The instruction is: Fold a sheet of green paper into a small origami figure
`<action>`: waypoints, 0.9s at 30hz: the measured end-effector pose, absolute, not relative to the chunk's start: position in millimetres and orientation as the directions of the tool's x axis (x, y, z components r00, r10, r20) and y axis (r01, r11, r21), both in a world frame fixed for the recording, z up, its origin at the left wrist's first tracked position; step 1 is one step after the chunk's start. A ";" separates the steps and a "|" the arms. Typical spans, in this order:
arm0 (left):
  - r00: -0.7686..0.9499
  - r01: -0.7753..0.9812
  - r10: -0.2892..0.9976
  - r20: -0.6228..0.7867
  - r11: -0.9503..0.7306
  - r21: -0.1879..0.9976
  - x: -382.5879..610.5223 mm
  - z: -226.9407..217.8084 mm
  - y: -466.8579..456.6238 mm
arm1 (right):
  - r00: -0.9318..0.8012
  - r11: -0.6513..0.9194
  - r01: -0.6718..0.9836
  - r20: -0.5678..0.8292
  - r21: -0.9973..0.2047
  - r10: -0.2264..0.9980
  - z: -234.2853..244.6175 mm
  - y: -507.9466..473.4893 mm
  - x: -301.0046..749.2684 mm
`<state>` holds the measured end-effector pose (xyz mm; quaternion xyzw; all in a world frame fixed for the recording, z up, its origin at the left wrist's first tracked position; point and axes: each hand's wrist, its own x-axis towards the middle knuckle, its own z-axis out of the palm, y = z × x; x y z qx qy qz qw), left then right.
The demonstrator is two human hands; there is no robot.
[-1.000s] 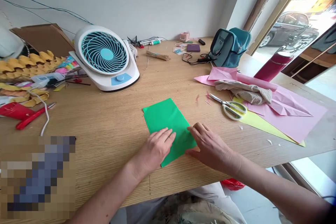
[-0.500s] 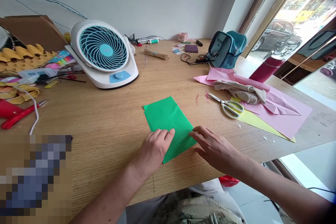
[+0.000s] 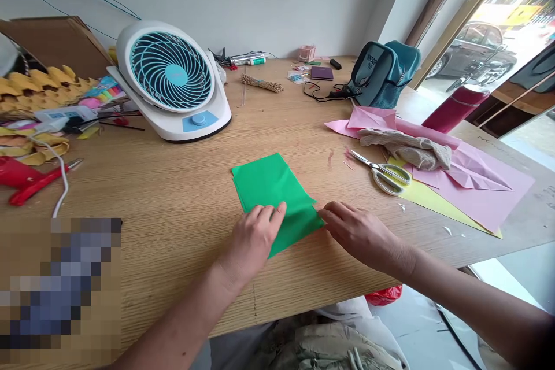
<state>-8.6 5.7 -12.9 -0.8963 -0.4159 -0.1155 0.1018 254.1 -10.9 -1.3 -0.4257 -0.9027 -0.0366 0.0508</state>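
Observation:
A folded green sheet of paper lies on the wooden table in front of me. My left hand rests on its lower left part, pressing it to the tabletop with the thumb apart from the fingers. At the paper's right edge, the fingers of my right hand are pinched on a corner. That edge is raised a little and a layer stands apart there. My right fingertips are partly hidden behind the hand.
Scissors lie right of the green paper, beside pink paper, yellow paper and a grey cloth. A white fan stands back left. A red glue gun and a blurred patch are at the left. The table's front edge is close.
My right fingers have closed on the paper's right edge and lifted it slightly. My left hand stays pressed on the sheet. The view has shifted a little.

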 end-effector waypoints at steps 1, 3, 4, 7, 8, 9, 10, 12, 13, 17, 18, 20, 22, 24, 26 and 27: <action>0.592 0.790 0.728 0.345 -0.608 -0.073 -12.7 -12.4 9.3 | -0.616 0.622 0.782 0.120 -0.020 0.778 0.9 -10.0 255.0; 0.487 0.842 0.739 0.465 -0.539 -0.027 -22.3 -8.4 18.4 | -0.617 0.626 0.776 0.111 -0.084 0.779 5.3 -8.7 255.3; 0.417 0.867 0.746 0.519 -0.498 0.020 -27.4 -5.3 23.7 | -0.634 0.644 0.759 0.110 -0.097 0.765 7.0 -8.4 254.2; 0.155 0.890 0.736 0.659 -0.393 0.229 -42.1 3.5 39.4 | -0.735 0.744 0.667 0.125 -0.046 0.666 7.5 -7.5 245.3; 0.084 0.882 0.725 0.683 -0.374 0.288 -46.5 5.0 43.9 | -0.773 0.780 0.626 0.123 -0.005 0.622 6.4 -6.4 240.7; 0.014 0.872 0.724 0.689 -0.346 0.346 -50.5 5.7 47.7 | -0.805 0.807 0.589 0.113 0.039 0.582 5.0 -4.4 235.8; -0.050 0.863 0.725 0.687 -0.315 0.395 -54.2 5.7 50.9 | -0.827 0.824 0.560 0.104 0.084 0.552 3.5 -1.2 230.9; -0.154 0.841 0.739 0.655 -0.250 0.480 -60.5 4.4 55.2 | -0.838 0.823 0.545 0.098 0.158 0.536 1.0 8.8 223.6; -0.198 0.827 0.748 0.633 -0.219 0.517 -63.3 3.8 56.5 | -0.831 0.812 0.556 0.097 0.177 0.548 0.2 15.5 222.0; -0.351 0.777 0.734 0.581 -0.118 0.618 -75.6 6.3 59.7 | -0.744 0.726 0.663 0.059 0.181 0.665 1.1 43.8 231.6; -0.391 0.767 0.712 0.584 -0.099 0.634 -79.4 8.3 60.5 | -0.724 0.706 0.685 0.055 0.182 0.688 2.1 48.5 236.2; -0.468 0.743 0.650 0.599 -0.078 0.665 -87.3 13.3 62.0 | -0.679 0.661 0.728 0.060 0.184 0.731 3.9 51.2 242.9; -0.525 0.721 0.588 0.615 -0.076 0.688 -94.2 18.0 62.7 | -0.642 0.622 0.762 0.081 0.180 0.763 4.2 44.3 242.0; -0.537 0.729 0.542 0.646 -0.087 0.679 -98.0 21.3 62.1 | -0.648 0.632 0.760 0.111 0.148 0.753 1.8 31.1 232.8; -0.498 0.769 0.513 0.699 -0.112 0.630 -97.8 22.4 60.2 | -0.728 0.733 0.680 0.123 0.010 0.674 -3.9 20.3 220.1; -0.456 0.795 0.506 0.732 -0.138 0.590 -96.2 22.3 58.8 | -0.771 0.777 0.628 0.099 -0.048 0.630 -7.4 18.9 215.0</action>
